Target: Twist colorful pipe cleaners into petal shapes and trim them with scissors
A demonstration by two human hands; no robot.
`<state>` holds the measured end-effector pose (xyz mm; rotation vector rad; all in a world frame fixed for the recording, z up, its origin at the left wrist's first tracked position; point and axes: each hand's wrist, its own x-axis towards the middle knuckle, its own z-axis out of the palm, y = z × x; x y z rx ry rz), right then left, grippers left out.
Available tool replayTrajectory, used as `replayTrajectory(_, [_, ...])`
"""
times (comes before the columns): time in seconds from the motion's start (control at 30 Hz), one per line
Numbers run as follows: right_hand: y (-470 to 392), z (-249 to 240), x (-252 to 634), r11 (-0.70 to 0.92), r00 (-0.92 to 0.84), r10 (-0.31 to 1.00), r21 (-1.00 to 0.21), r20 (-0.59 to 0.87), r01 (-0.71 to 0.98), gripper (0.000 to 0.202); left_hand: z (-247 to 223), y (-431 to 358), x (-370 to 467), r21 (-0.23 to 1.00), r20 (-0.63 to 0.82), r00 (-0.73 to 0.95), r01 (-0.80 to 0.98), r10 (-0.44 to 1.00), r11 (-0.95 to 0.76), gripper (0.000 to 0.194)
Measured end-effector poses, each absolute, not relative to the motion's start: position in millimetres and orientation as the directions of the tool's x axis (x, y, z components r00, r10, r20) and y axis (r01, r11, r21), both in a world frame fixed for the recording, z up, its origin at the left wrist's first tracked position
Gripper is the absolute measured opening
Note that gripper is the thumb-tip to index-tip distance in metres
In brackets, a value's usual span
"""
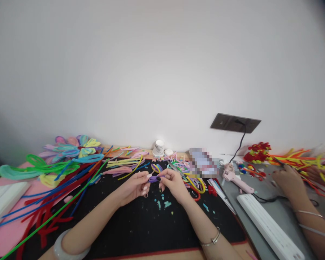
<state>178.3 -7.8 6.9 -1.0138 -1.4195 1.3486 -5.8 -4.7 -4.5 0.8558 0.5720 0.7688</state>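
Both hands meet over the black mat (151,231). My left hand (138,187) pinches one end of a short purple pipe cleaner piece (153,178) between thumb and fingers. On the other side, my right hand (172,183) grips the same purple piece with thumb and forefinger. Just behind the hands lies a purple and yellow loop (156,167). Small teal scraps (167,204) are scattered on the mat below the fingers. Pastel pipe cleaners (124,162) lie behind my left hand.
Colourful bundles (70,150) and long red, blue and green stems lie left. A white cup (159,148) stands near the wall. To the right are a yellow loop (199,185), a pink glue gun (237,180), a white power strip (269,225) and another person's hands (291,182).
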Motion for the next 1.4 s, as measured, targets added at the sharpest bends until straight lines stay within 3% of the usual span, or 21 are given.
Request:
replayTrajectory(0.5, [-11, 6, 173, -0.147, -0.267, 0.961, -0.948, -0.070, -0.281, 0.028, 1, -5, -3, 0.846, -0.096, 0.590, -0.376, 0.801, 0.379, 0.035])
replayTrajectory(0.77, [-12, 6, 174, -0.261, -0.278, 0.943, -0.924, -0.182, -0.280, 0.031, 2, -5, 0, 0.885, -0.090, 0.492, -0.359, 0.866, 0.296, 0.036])
replayTrajectory(0.87, [-11, 5, 177, -0.317, -0.269, 0.936, -0.878, -0.228, -0.359, 0.028, 6, -6, 1, 0.915, -0.056, 0.440, -0.337, 0.896, 0.222, 0.027])
replayTrajectory(1.0, [-12, 1, 176, -0.448, -0.359, 0.879, -0.801, -0.314, -0.397, 0.025, 6, -9, 3, 0.947, -0.021, 0.401, -0.285, 0.916, 0.146, 0.039])
replayTrajectory(1.4, [-27, 1, 156, -0.498, -0.473, 0.829, -0.778, -0.298, -0.382, 0.037, -3, -11, 7, 0.988, 0.016, 0.305, -0.150, 0.952, 0.031, 0.028])
